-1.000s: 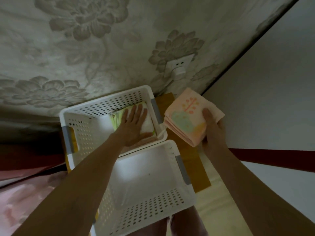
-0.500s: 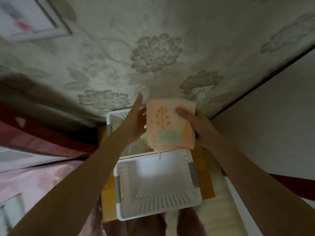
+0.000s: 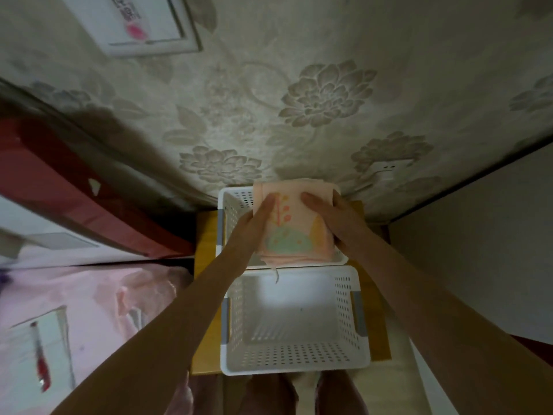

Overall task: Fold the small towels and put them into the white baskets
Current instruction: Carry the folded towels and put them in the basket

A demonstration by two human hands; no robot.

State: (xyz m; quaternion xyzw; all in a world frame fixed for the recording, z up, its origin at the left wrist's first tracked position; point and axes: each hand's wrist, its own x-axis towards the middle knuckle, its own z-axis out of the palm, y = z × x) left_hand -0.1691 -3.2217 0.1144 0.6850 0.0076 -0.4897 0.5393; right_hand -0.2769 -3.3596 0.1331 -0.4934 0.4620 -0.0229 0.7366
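A folded pink towel with a plant print hangs over the far white basket, hiding most of its inside. My left hand holds the towel's left edge, thumb on top. My right hand grips the right edge, its thumb pressed on the towel's face. A loose thread dangles from the towel's near edge. The near white basket stands right in front of the far one, and nothing lies in it.
Both baskets stand on a yellow-brown surface against the flowered wall. A wall socket is at the right, a framed picture above left. A red headboard and pink bedding lie to the left, a white panel to the right.
My left hand left the towel lying in the far basket and took the pink towel's left edge. Both hands brought the pink towel over the far basket. The view tilted upward.
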